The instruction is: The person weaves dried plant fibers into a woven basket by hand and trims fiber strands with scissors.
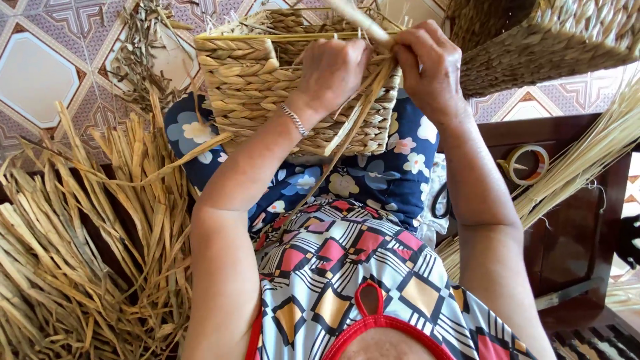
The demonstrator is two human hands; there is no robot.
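Patterned floor tiles [40, 73] lie beneath; on the lap, a half-woven tan straw basket [253, 80]. Left hand [330, 70] fingers press its rim, right hand [430, 67] pinches a pale straw strand [363, 107]; best kept taut, tucked tight

bright daylight | soft shadows | glare far right | edges stretched, slightly blurred

Geometric-patterned dress [347, 267] — red trim, silver bracelet [293, 120]
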